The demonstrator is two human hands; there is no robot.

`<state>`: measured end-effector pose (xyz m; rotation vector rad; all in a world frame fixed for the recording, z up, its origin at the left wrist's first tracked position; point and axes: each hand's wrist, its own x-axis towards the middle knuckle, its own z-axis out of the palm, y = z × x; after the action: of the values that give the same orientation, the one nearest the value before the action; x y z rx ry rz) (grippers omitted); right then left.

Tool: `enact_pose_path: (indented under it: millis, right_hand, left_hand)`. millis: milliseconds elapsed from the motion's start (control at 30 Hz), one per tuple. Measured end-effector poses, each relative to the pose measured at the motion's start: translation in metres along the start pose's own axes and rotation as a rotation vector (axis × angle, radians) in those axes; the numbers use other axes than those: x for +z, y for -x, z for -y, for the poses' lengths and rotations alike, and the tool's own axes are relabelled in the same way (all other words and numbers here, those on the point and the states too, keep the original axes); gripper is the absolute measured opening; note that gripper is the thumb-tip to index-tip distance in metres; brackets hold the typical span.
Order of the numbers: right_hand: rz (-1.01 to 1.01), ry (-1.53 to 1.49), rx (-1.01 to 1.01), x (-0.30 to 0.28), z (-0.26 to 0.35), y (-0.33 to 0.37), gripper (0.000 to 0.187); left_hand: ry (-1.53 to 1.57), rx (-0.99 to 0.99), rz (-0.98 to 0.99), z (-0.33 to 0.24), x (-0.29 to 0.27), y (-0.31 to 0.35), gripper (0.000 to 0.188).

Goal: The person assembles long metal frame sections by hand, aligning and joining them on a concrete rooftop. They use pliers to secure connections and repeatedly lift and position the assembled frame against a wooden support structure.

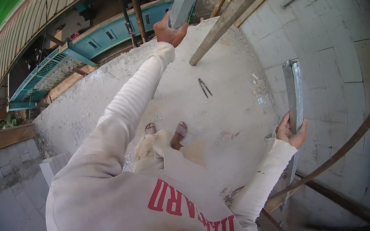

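My left arm reaches far forward, and my left hand (pixel 170 32) is closed around the lower part of a grey post (pixel 186 1) that runs up out of the top of the view. Off to the right, my right hand (pixel 291 132) grips a shiny metal channel (pixel 293 93) between thumb and fingers. The channel stands nearly upright beside the block wall, and its lower part continues below the hand. A pair of dark long-handled pliers (pixel 204 88) lies on the concrete floor between my hands, touched by neither.
A slanted wooden prop (pixel 226 24) stands on the dusty floor (pixel 182 101) ahead. Grey block wall (pixel 326 88) rises on the right, with wooden poles (pixel 352 139) crossing near it. Beyond the slab's left edge are a turquoise fence (pixel 106 33) and a corrugated roof (pixel 33 14). Rubble (pixel 259 90) lies by the wall.
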<state>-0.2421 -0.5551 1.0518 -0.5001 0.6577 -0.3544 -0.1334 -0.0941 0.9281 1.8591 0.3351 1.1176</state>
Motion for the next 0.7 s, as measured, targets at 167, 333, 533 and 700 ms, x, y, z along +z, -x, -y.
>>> enact_pose_path:
  millis: [167, 333, 533, 700]
  right_hand:
    - [0.070, -0.043, -0.114, 0.024, -0.002, 0.009, 0.040]
    - [0.030, -0.087, -0.088, 0.027, -0.012, 0.009, 0.036]
    - [0.038, -0.121, 0.013, 0.001, -0.012, 0.000, 0.037]
    - [0.037, -0.073, -0.001, 0.000, -0.016, 0.005, 0.039]
  left_hand:
    - [-0.014, -0.081, 0.050, 0.032, 0.023, 0.013, 0.030]
    - [0.021, -0.115, 0.004, 0.041, 0.012, 0.030, 0.019]
    - [0.008, -0.080, 0.021, 0.046, 0.004, 0.022, 0.027]
    - [-0.277, -0.327, 0.163, 0.070, 0.006, 0.007, 0.056]
